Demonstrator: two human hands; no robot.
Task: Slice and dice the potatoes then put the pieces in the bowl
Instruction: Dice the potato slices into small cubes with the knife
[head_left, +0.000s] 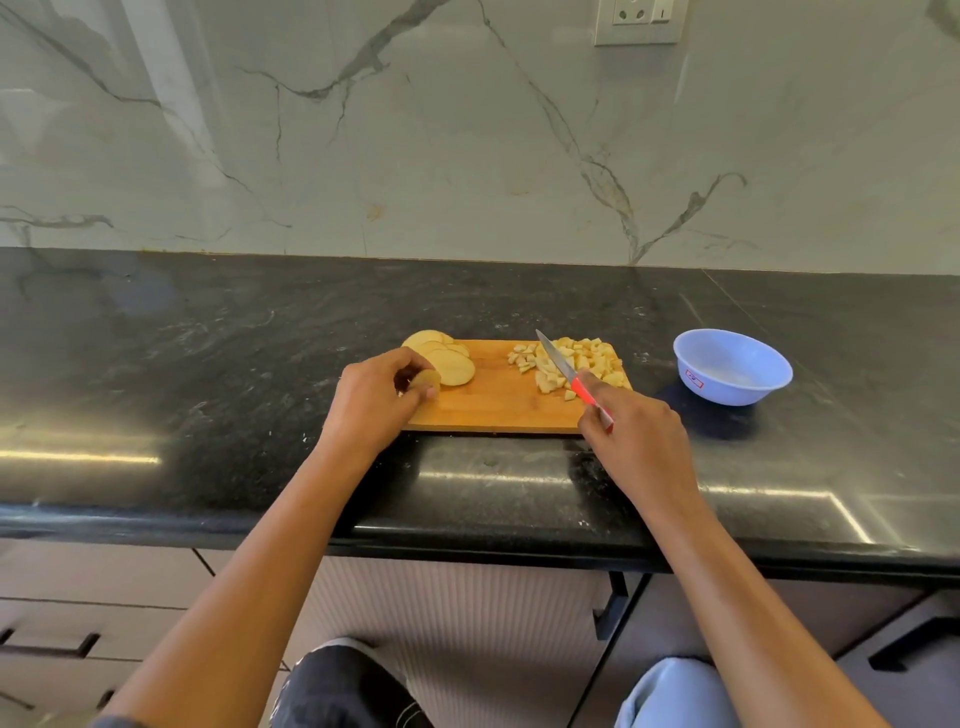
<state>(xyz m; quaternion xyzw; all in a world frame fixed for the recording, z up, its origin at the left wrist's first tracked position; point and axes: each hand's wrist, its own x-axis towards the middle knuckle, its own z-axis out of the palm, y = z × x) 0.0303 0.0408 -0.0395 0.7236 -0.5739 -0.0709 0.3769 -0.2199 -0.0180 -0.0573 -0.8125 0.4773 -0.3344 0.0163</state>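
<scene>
The small yellow-brown potato end (425, 382) sits at the near left corner of the rectangular wooden cutting board (493, 408), pinched between the curled fingers and thumb of the left hand (371, 402). Just behind it, pale round potato slices (444, 358) lie fanned and overlapping. Across a bare stretch of board to the right is a heap of yellow diced potato (576, 364). The red-handled steel knife (566, 371) slants over that heap, tip pointing far-left, its handle gripped in the right hand (636, 431). So the blade must travel left to meet the end piece. The light blue plastic bowl (727, 387) stands on the black stone countertop (208, 364), nearer the right hand.
</scene>
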